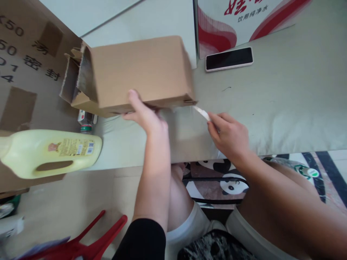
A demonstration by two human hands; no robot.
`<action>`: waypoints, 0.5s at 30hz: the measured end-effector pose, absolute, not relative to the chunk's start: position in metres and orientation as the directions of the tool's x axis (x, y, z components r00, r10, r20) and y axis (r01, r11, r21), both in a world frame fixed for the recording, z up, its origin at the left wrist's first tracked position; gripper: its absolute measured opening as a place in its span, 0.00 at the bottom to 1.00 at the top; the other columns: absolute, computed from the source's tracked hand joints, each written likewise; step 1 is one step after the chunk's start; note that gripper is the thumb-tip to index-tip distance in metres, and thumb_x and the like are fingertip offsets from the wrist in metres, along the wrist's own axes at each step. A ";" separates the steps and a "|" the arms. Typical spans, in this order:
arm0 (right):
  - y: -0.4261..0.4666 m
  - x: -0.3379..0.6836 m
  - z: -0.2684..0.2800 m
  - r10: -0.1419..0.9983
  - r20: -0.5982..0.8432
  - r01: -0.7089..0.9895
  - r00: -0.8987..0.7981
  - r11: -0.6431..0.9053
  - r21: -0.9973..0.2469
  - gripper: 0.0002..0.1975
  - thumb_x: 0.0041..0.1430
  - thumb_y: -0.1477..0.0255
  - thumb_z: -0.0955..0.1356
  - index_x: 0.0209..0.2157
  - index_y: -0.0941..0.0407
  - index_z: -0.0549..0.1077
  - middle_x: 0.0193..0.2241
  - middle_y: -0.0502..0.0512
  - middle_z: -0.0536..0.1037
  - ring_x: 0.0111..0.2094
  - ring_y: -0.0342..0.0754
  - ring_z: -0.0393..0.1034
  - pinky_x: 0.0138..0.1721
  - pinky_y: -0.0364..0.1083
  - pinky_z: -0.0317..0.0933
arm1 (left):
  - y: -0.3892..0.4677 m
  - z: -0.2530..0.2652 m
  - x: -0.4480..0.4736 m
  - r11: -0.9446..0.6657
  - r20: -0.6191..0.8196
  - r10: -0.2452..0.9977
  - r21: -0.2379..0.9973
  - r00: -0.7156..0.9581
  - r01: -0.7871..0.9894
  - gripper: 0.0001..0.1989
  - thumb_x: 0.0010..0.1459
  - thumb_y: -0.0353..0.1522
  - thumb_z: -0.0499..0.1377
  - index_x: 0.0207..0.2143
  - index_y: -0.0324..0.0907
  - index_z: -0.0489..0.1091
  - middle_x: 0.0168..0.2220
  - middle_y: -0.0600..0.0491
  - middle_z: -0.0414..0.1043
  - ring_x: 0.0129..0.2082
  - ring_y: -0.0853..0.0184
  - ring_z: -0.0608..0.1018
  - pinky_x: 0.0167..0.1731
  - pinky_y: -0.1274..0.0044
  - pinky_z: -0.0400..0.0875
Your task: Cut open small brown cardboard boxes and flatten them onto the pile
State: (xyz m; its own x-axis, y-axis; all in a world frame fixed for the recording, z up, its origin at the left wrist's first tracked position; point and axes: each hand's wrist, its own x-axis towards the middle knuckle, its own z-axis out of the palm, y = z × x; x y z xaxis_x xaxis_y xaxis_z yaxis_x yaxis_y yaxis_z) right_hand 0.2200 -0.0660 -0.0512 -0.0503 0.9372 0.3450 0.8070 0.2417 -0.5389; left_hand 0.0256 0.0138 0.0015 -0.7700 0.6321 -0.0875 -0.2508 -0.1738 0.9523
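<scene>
A plain brown cardboard box is tilted above the pale padded surface. My left hand grips its lower edge, thumb on the near face and the other fingers underneath, mostly hidden. Pinched in my right hand is a slim white object, whose far end reaches the box's lower right corner. Whether it is a small cutter or a strip cannot be made out. Open cardboard flaps show at the box's left; whether they belong to it or to another box is unclear.
A phone lies before a white-and-red carton. At left are a large printed carton, a pale yellow jug and a small bottle. A red plastic object stands lower left. A panda-patterned item is below the edge.
</scene>
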 end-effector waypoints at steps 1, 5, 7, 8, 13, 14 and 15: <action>-0.066 0.224 -0.051 0.936 0.351 0.798 -0.040 0.241 -0.552 0.18 0.69 0.67 0.61 0.49 0.54 0.81 0.35 0.57 0.81 0.29 0.47 0.70 0.26 0.45 0.51 | 0.014 0.005 0.016 -0.181 -0.098 0.622 0.948 -0.777 -0.264 0.36 0.62 0.53 0.53 0.67 0.62 0.40 0.71 0.52 0.53 0.66 0.58 0.68 0.51 0.66 0.76; -0.062 0.241 -0.051 0.916 0.396 0.651 -0.066 0.340 -0.679 0.15 0.65 0.67 0.64 0.46 0.55 0.81 0.30 0.55 0.79 0.27 0.46 0.69 0.29 0.46 0.60 | 0.009 0.004 -0.009 -0.202 -0.042 0.708 0.944 -0.705 -0.259 0.27 0.60 0.55 0.49 0.59 0.60 0.61 0.63 0.54 0.68 0.66 0.56 0.67 0.51 0.69 0.74; -0.059 0.248 -0.049 0.917 0.399 0.578 -0.003 0.327 -0.748 0.14 0.65 0.67 0.65 0.45 0.54 0.80 0.28 0.53 0.78 0.25 0.45 0.67 0.30 0.46 0.62 | 0.005 -0.004 -0.011 -0.265 0.042 0.784 0.925 -0.619 -0.274 0.29 0.58 0.56 0.49 0.56 0.53 0.66 0.59 0.51 0.72 0.64 0.56 0.70 0.53 0.70 0.74; -0.057 0.251 -0.048 0.921 0.386 0.538 0.054 0.299 -0.788 0.13 0.65 0.67 0.65 0.45 0.54 0.80 0.28 0.52 0.78 0.24 0.44 0.66 0.29 0.46 0.62 | 0.003 -0.009 -0.011 -0.297 0.084 0.817 0.910 -0.570 -0.290 0.30 0.57 0.56 0.49 0.54 0.50 0.68 0.57 0.50 0.73 0.63 0.56 0.72 0.53 0.70 0.74; -0.046 0.262 -0.047 0.936 0.246 0.246 0.252 0.183 -0.952 0.14 0.69 0.62 0.63 0.47 0.52 0.77 0.31 0.51 0.78 0.20 0.42 0.64 0.23 0.45 0.61 | -0.005 -0.026 -0.011 -0.110 -0.030 0.954 0.890 -0.298 -0.442 0.26 0.54 0.55 0.55 0.44 0.46 0.73 0.45 0.49 0.78 0.53 0.54 0.79 0.49 0.67 0.76; -0.045 0.263 -0.048 0.938 0.228 0.207 0.259 0.177 -0.962 0.14 0.70 0.61 0.63 0.48 0.51 0.76 0.31 0.51 0.78 0.20 0.41 0.64 0.23 0.44 0.62 | -0.006 -0.026 -0.012 -0.066 -0.053 0.972 0.876 -0.231 -0.477 0.28 0.52 0.56 0.55 0.45 0.46 0.73 0.45 0.48 0.78 0.51 0.53 0.80 0.48 0.66 0.76; -0.044 0.263 -0.047 0.942 0.213 0.174 0.259 0.171 -0.970 0.15 0.70 0.60 0.63 0.49 0.51 0.75 0.31 0.50 0.78 0.20 0.41 0.64 0.23 0.44 0.62 | -0.006 -0.026 -0.013 -0.021 -0.074 0.983 0.862 -0.166 -0.507 0.30 0.50 0.57 0.56 0.46 0.46 0.73 0.44 0.48 0.78 0.49 0.53 0.80 0.47 0.65 0.77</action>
State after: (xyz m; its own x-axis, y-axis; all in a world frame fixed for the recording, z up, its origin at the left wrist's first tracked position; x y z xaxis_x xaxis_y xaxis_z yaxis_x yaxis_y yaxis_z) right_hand 0.2634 -0.0439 -0.0475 0.2591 0.9421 0.2129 0.1743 0.1713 -0.9697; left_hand -0.0132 -0.0059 -0.0261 -0.1658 0.9834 -0.0741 -0.5072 -0.0205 0.8616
